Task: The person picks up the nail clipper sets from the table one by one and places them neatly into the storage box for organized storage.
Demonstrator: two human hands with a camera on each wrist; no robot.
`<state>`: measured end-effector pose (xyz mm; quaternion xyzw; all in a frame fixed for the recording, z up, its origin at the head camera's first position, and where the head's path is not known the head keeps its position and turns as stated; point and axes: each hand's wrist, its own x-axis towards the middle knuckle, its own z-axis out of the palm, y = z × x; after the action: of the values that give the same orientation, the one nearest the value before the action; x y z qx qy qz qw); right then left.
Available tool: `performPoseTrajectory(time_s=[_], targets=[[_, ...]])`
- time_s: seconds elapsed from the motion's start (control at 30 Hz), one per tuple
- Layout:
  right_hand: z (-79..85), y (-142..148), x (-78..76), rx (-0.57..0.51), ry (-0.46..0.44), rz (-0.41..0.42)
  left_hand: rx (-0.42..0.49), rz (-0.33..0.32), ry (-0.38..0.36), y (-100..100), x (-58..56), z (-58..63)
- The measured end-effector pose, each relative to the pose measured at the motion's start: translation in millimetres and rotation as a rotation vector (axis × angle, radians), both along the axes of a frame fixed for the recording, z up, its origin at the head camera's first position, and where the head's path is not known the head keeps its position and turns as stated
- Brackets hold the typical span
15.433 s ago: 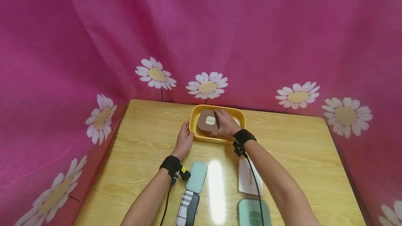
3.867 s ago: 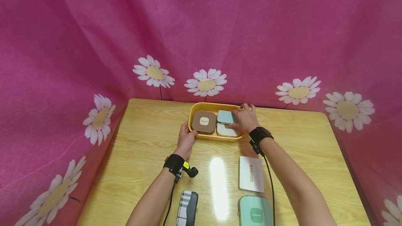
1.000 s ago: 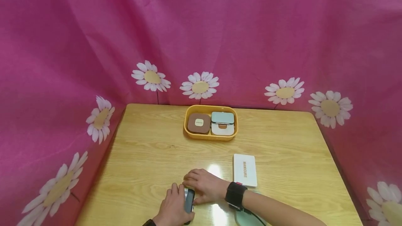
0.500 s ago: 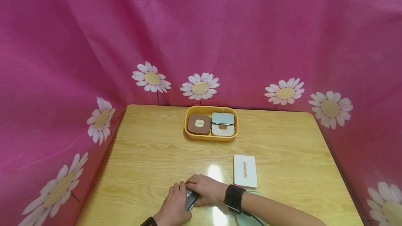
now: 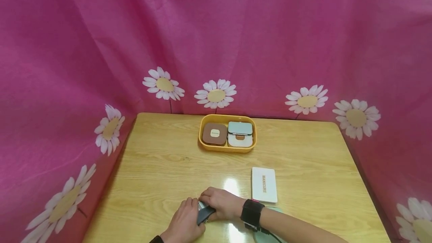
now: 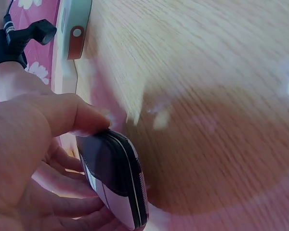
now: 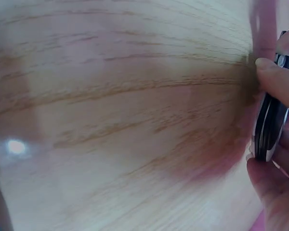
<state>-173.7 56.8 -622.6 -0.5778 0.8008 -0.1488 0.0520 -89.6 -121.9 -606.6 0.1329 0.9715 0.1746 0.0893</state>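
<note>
Low on the table, both hands hold a small zipped case [image 5: 204, 213], dark grey with a plaid part. My left hand [image 5: 185, 220] grips its left side; in the left wrist view a thumb presses the edge of the case [image 6: 113, 168] and fingers lie behind it. From the right, my right hand [image 5: 224, 203] pinches the other end. The right wrist view shows the case [image 7: 269, 125] edge-on between fingers, its zip seam visible. Hands cover much of it in the head view.
A yellow tray [image 5: 202, 144] at the back holds a brown case [image 5: 215, 140], a light blue case [image 5: 240, 127] and a white case [image 5: 240, 143]. A white MANICURE box [image 5: 264, 185] lies right of the hands. A mint-green case [image 5: 263, 237] is partly under the right forearm.
Earlier, the hands worked at the tray, and the light blue case went from the table into it. Over the last second, the plaid case has turned clockwise between both hands.
</note>
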Motion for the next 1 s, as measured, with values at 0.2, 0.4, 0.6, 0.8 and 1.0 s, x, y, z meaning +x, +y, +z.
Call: performPoseTrajectory(time_s=[0.2, 0.4, 0.6, 0.8, 1.0], targets=[[1.2, 6, -1.5, -0.009, 0.004, -0.05, -0.011, -0.031, 0.061, -2, -3.2, 0.5], [10.6, 11, -6.6, -0.031, -0.064, -0.125, 0.022, -0.058, 0.107, -6, -14.4, 6.9], [26.8, 15, -18.2, -0.067, -0.089, -0.211, 0.102, -0.038, 0.098, -11, -37.9, 21.5], [40.8, 25, -32.4, -0.109, -0.067, -0.257, 0.166, -0.031, 0.117, -8, -57.0, 34.2], [51.0, 37, -39.8, -0.147, -0.055, -0.296, 0.181, -0.071, 0.16, -1, -71.9, 44.1]])
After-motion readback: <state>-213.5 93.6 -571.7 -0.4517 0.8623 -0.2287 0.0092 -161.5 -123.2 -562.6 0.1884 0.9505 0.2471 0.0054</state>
